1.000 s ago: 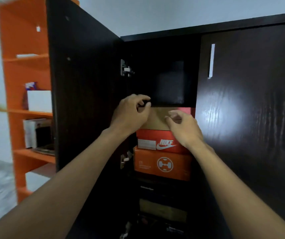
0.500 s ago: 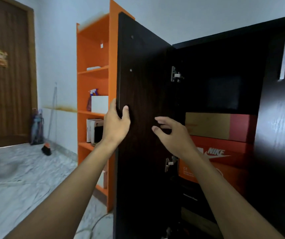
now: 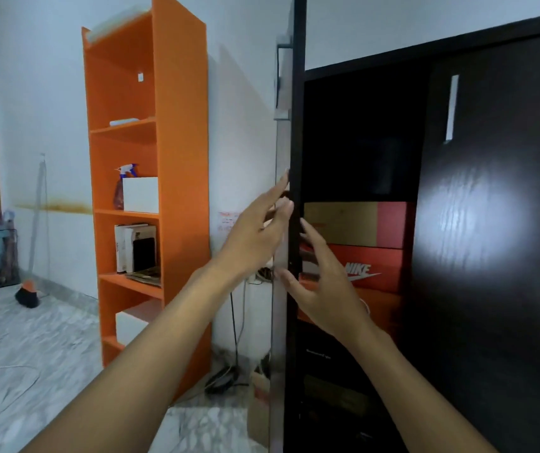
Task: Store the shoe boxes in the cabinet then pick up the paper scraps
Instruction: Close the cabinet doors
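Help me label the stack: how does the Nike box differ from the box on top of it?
The Nike box is red-orange all over with a white logo; the top box is tan with a red right end and no logo visible. The right hand partly covers the Nike box, the top box barely. Both lie flat in the cabinet, short ends outward.

My head camera, the only view, looks forward at close range along the edge-on cabinet door (image 3: 295,158), orange shelf (image 3: 151,191) to its left, boxes inside right.
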`<state>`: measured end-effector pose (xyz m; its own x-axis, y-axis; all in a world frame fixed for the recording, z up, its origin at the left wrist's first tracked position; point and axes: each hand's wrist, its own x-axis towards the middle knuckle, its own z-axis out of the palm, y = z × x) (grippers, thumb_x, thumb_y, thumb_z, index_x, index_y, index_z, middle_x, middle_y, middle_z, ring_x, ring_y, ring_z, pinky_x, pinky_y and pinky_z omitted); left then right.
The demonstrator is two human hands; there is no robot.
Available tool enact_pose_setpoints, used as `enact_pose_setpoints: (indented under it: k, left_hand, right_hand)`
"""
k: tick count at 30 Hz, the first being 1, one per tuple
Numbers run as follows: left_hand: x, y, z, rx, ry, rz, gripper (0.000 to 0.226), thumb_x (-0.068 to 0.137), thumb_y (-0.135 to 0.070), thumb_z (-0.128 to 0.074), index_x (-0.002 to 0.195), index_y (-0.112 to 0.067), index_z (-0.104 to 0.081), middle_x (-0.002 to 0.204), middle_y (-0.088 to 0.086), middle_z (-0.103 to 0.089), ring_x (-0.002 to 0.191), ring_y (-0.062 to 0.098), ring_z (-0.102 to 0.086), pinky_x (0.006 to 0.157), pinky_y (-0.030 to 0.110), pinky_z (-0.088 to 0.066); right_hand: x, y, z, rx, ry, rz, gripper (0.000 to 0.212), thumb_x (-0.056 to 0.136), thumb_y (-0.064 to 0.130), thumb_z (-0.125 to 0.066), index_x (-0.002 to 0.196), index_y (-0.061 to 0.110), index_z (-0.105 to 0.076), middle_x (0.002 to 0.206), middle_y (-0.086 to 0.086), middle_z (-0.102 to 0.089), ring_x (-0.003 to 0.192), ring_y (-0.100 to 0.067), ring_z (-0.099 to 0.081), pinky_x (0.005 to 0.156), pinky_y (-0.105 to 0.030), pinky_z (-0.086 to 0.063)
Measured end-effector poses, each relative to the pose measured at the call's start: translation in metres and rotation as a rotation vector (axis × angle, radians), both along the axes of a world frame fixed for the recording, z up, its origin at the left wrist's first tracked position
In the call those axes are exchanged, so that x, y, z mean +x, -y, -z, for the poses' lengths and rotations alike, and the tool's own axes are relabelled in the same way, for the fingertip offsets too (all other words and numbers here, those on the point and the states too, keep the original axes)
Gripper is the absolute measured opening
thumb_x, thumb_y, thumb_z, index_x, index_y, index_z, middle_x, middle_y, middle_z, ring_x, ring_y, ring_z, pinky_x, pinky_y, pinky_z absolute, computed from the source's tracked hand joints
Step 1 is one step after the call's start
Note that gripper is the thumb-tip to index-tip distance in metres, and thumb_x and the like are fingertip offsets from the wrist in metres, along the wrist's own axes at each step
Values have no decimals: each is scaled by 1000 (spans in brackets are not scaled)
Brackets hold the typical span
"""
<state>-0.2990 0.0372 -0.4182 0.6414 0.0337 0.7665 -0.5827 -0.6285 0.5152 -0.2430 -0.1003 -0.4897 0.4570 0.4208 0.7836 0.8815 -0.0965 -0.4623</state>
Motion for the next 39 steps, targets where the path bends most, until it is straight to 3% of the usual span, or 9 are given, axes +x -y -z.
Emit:
enact_pose_setpoints:
  k: [4,8,11,14,18,25,31,35,39]
  left_hand:
    - [34,37,1,79,-6,41,53,104,-31,-37,153,-43,-18,152,-2,-30,141,12,-31,117,31,-27]
    - [72,70,2,161,-93,21,58,104,-33,-37,151,-51,-7,162,-7,2,148,19,-15,104,23,-20]
    - [99,83,2,230,-94,-36,62,104,-35,-38,150,-52,0,162,-4,14,148,26,-16,107,28,-21]
    - [130,86,-1,323,-82,-119,66,101,-42,-40,147,-56,5,159,-4,20,148,34,-15,117,57,-22]
    - [164,87,0,410,-37,-219,68,100,-45,-42,149,-53,5,159,1,22,150,35,0,115,62,-8]
    - [220,97,13,385,-62,-277,70,97,-43,-49,153,-42,-7,162,2,19,149,26,16,116,60,-23]
    - [244,99,25,387,-87,-272,82,93,-31,-56,153,-43,-2,158,1,30,145,25,30,114,61,4]
    - [246,104,30,398,-59,-268,85,91,-36,-57,154,-40,1,158,7,31,144,29,31,113,64,6]
    - [239,116,41,365,29,-195,71,90,-39,-57,152,-33,-23,162,11,10,149,35,13,116,61,0]
  right_hand:
    - [20,40,10,34,104,157,78,95,27,-63,152,45,-14,150,32,-31,135,11,-36,104,-13,-39]
    - [45,75,15,-15,214,400,67,97,20,-61,151,37,-25,146,21,-37,131,14,-30,96,5,-24]
    - [70,95,20,-22,278,532,62,98,21,-59,152,31,-31,147,8,-45,133,1,-39,106,-14,-34]
    - [92,104,22,-40,342,719,55,99,30,-55,151,28,-36,148,-2,-49,135,-15,-45,102,-39,-47]
    - [109,113,18,-135,286,910,53,101,42,-45,151,37,-31,160,-6,-30,148,-23,-25,109,-49,-37]
    - [147,118,6,-276,143,1073,59,102,41,-45,155,34,-22,165,-7,7,151,-26,14,119,-54,-21]
    - [169,119,-1,-490,96,1195,70,100,51,-41,157,37,-2,162,-7,23,147,-32,26,119,-61,-4]
    - [165,126,1,-476,111,1173,67,100,51,-41,156,37,-8,164,-1,17,149,-25,22,120,-57,-7]
    - [140,145,4,-389,28,1157,62,98,53,-43,154,37,-21,165,3,-12,151,-18,-12,118,-47,-25]
